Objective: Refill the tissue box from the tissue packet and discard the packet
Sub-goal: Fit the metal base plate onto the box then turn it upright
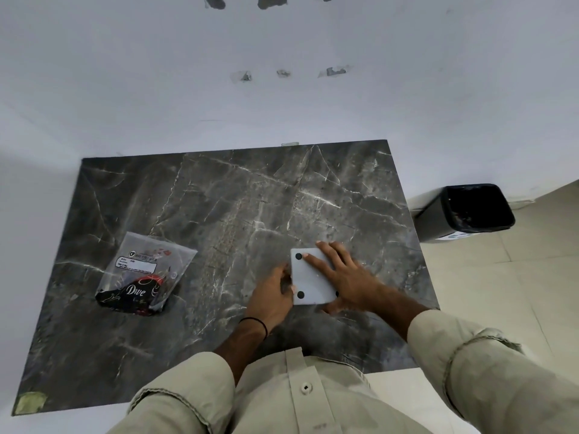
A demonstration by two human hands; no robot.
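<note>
We see the tissue box (313,281) lying on the dark marbled desk (219,198), right of the middle and toward the near edge. It is turned bottom up, a plain white and nearly square slab with small round black feet at its corners, three of them visible. Its slightly longer side appears to run from the near edge of the desk toward the wall. The left hand (272,292) grips the box's left edge, fingers curled round the side and the thumb tip on the upturned face. The right hand (340,274) lies flat on the box with fingers straight and spread, the index finger reaching toward the far left foot. Well apart on the left of the desk lies the tissue packet (147,270), crumpled, clear at its far end with a white label, black and red with "Dove" at its near end, its length slanting from near left to far right. A black waste bin (430,222) stands open on the tiled floor beside the desk's right edge
</note>
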